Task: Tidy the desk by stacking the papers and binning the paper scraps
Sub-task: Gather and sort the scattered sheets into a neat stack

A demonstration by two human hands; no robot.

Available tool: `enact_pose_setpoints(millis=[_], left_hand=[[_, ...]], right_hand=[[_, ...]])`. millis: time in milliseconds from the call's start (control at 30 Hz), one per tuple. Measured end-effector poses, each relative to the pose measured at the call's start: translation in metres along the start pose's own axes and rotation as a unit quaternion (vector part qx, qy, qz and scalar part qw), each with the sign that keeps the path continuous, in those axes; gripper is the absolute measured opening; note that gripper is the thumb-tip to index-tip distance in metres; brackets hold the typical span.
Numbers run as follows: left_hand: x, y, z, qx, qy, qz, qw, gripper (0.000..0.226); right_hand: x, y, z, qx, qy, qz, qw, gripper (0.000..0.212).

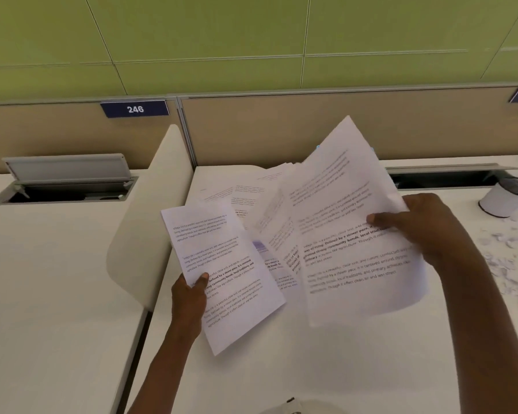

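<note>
So I've got printed paper in both hands right now. My left hand (pixel 190 289) is pinching one sheet (pixel 222 273) by its left edge, thumb on top, and the page tilts out over the desk (pixel 281 369) toward the near edge. It's plain white with blocks of small black text, a few lines in bold. My right hand (pixel 425 225) is clamped on the right edge of a bigger, blurrier sheet (pixel 350 234), thumb across the print, same kind of text; it's lifted and angled so its far corner sticks up in front of the tan partition (pixel 281 130). Between and behind those two, more loose pages (pixel 251 192) lie fanned and overlapping toward the back edge of the desk, partly hidden by what I'm holding. The paper scraps (pixel 506 261) are scattered along the right edge, small white bits, well apart from the sheets. Just behind them near the back right corner stands a little white bin (pixel 503 201) with a dark inside. A curved white divider (pixel 150 222) runs along the left edge of the desk, so that side is walled off. The near half of the desk is bare white surface.
</note>
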State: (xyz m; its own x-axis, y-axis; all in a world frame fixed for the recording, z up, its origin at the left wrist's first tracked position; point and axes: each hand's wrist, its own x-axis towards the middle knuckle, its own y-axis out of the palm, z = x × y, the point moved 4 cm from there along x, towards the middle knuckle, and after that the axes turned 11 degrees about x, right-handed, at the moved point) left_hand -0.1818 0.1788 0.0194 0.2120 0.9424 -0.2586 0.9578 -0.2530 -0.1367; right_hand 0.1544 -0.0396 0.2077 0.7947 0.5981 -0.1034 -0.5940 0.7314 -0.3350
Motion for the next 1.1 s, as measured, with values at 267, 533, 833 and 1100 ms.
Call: enact_pose_setpoints(millis=[267,533,833,1100], left_hand=[[-0.026,0.033,-0.022,-0.019,-0.003,0.127,0.992,0.018],[-0.044,0.047,-0.043,-0.018,-0.018,0.191,0.981,0.022],[-0.053,0.056,-0.05,0.006,-0.013,0.233,0.972,0.025],[-0.063,0.08,-0.053,-0.02,0.007,0.14,0.99,0.038]], right_hand=[[-0.005,0.049,-0.027,0.183,0.01,0.037,0.982,0.023],[-0.009,0.108,-0.076,0.143,0.033,0.126,0.981,0.019],[0.009,0.098,-0.069,0.102,0.018,0.178,0.979,0.044],[-0.002,0.114,-0.099,0.091,-0.007,0.058,0.994,0.041]])
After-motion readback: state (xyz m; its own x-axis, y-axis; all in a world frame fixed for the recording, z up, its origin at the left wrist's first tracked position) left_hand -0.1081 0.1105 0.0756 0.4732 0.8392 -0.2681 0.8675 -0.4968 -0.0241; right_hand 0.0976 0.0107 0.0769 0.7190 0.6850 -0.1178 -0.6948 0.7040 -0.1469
